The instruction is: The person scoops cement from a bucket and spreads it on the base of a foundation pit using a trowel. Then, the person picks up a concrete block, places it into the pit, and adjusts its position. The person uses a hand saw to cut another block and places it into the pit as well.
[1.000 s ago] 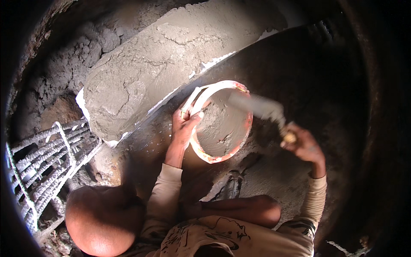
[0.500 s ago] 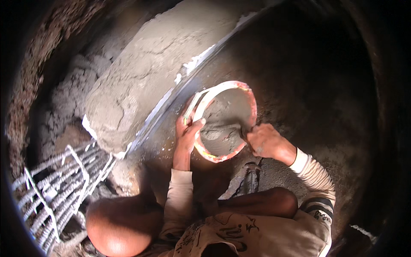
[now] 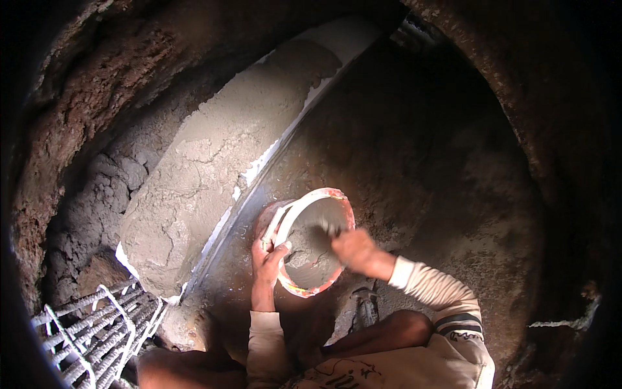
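Observation:
A round bucket (image 3: 345,202) with a white and reddish rim tilts toward me, holding wet grey mortar (image 3: 310,241). My left hand (image 3: 265,266) grips its left side, with the thumb over the rim and the fingers along the outer wall. Over the right part of the opening, my right hand (image 3: 359,251) is closed, its knuckles upward. Something short and blurred shows at its fingers, inside the bucket; its kind cannot be made out. Left of the bucket runs a long block coated in grey mortar (image 3: 194,175), with a pale edge strip along its near side.
Ribbed steel bars (image 3: 97,330) tied with bent stirrups stick out from the block's lower end. Lumpy grey mortar (image 3: 97,207) lies between the block and a rough earth wall (image 3: 110,97). A hammer-like tool (image 3: 367,306) lies near my bent leg. Dark floor spreads to the right.
The view has shifted, so the bucket and block appear lower. My right hand has moved from the bucket's right rim inward over the opening. My left hand keeps its grip.

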`<control>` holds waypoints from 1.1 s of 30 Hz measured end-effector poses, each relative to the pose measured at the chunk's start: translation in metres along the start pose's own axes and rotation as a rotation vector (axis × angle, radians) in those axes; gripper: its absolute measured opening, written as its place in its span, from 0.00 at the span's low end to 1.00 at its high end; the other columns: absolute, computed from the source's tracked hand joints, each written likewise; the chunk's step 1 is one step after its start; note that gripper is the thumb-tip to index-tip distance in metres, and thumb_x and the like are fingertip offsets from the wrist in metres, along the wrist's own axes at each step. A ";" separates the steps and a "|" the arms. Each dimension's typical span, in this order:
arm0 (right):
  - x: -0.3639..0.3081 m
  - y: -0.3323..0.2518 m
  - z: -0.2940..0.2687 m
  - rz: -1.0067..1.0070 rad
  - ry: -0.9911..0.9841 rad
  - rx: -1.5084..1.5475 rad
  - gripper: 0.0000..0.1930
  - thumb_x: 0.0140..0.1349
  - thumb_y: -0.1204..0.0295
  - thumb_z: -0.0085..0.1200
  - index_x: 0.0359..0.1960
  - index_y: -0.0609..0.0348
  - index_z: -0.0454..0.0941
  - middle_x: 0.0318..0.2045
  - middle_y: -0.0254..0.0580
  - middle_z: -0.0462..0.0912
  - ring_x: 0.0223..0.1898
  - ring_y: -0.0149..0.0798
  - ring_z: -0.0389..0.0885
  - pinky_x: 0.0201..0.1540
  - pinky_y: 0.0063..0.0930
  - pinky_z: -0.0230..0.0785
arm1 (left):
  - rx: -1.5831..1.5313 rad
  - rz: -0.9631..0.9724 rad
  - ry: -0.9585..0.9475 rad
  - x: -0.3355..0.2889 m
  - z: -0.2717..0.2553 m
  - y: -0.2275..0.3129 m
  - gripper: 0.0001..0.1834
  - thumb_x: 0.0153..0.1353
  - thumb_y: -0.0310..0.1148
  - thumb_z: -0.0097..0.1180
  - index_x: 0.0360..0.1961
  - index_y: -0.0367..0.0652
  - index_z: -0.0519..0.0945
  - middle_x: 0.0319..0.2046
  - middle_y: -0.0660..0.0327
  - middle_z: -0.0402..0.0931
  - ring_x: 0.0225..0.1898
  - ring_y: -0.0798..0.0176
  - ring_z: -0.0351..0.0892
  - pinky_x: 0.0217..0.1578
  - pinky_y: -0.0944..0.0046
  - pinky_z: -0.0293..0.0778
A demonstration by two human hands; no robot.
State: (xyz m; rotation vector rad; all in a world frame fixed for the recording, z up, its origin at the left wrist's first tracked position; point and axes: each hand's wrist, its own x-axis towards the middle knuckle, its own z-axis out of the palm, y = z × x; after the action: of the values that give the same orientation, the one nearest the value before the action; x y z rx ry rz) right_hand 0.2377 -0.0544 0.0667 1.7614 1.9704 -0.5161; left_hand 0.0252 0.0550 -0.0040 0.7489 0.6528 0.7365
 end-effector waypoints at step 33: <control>0.000 -0.034 0.002 -0.213 -0.189 0.127 0.10 0.54 0.64 0.63 0.32 0.58 0.85 0.36 0.47 0.87 0.41 0.52 0.87 0.44 0.47 0.79 | -0.022 -0.087 0.021 -0.002 -0.012 0.006 0.34 0.55 0.22 0.61 0.65 0.25 0.70 0.59 0.51 0.77 0.59 0.63 0.74 0.59 0.65 0.65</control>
State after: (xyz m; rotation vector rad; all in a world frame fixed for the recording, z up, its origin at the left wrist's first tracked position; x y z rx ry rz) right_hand 0.2040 -0.0596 0.0646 1.5173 2.0382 -0.8639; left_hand 0.0125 0.0609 -0.0055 0.6889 0.6908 0.6716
